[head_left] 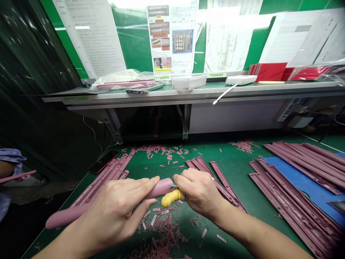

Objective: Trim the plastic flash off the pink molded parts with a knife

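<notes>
My left hand is closed around a long pink plastic strip, whose rounded other end sticks out at lower left. My right hand is closed on a small knife, and its thin blade lies against the strip's right end. The knife's handle is hidden in my fingers. A yellow rubbery cover, seemingly on my right thumb, sits just below the blade. Under both hands, pink shavings and small cut pieces are scattered on the green mat.
Pink strips lie at left beside a phone. More strips lie at right, some on a blue sheet. A shelf with a clear box crosses the back. Part of another person shows at far left.
</notes>
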Available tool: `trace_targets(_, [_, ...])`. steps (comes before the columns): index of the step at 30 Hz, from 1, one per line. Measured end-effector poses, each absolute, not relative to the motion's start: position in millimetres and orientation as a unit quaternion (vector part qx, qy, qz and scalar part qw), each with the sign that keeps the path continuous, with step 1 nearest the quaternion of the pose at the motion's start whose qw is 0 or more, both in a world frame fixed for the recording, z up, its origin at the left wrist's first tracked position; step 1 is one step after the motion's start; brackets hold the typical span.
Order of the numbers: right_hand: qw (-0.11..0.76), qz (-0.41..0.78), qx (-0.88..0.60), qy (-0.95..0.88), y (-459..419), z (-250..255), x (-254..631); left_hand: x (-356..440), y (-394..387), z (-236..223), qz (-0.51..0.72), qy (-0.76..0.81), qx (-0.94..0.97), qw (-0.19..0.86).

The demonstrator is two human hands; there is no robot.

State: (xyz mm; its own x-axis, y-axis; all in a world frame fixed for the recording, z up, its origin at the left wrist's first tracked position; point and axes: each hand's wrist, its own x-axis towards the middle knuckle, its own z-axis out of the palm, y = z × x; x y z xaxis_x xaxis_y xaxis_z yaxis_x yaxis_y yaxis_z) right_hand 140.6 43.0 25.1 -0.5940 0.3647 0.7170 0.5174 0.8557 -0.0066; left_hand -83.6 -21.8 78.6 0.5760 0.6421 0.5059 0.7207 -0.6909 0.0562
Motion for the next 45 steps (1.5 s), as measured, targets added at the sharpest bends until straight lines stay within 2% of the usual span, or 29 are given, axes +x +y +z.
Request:
trace_targets(5, [0.379,-0.105,-0.26,-0.882,40.5,20.5,140.1,-74.7,-33.5,60.4,-0.271,-0.455,-0.848,-0.035])
trace_targets(9, [0.381,-0.113,-0.259,-0.88,39.5,18.8,138.1,-68.9,-37.3,54.4,-0.305,-0.486,-0.817,-0.057])
trace_targets(12, [0.378,-0.114,-0.267,-0.879,43.3,21.3,138.5,-73.8,-33.9,55.1,-0.278,-0.48,-0.832,-0.019])
trace_targets(16, [0.314,-0.122,-0.271,-0.902,51.7,26.9,142.1,-84.0,-26.2,59.0,-0.221,-0.425,-0.874,0.085])
trace_targets(18, [0.296,-0.124,-0.251,-0.913,53.1,27.3,143.3,-85.2,-24.3,60.3,-0.215,-0.416,-0.878,0.1])
trace_targets(22, [0.34,-0.109,-0.225,-0.907,50.7,20.9,142.3,-82.4,-24.4,58.5,-0.231,-0.45,-0.862,0.042])
trace_targets(26, [0.409,0.032,-0.238,-0.88,50.1,14.3,139.1,-83.4,-23.2,52.9,-0.261,-0.444,-0.856,-0.047])
trace_targets(28, [0.412,0.088,-0.246,-0.873,49.5,13.8,137.9,-84.5,-22.3,50.1,-0.274,-0.434,-0.854,-0.081])
trace_targets(32, [0.389,0.057,-0.234,-0.889,45.5,15.7,138.1,-85.5,-20.0,45.4,-0.282,-0.428,-0.851,-0.111])
trace_targets(35, [0.39,0.026,-0.196,-0.899,47.7,18.4,142.8,-90.6,-12.6,44.5,-0.27,-0.421,-0.864,-0.062])
trace_targets(40, [0.344,0.079,-0.153,-0.923,63.8,25.1,154.4,-108.6,8.9,59.8,-0.196,-0.286,-0.924,0.159])
trace_targets(45, [0.248,-0.003,-0.156,-0.956,67.7,30.2,152.5,-110.7,17.8,83.3,-0.121,-0.201,-0.953,0.19])
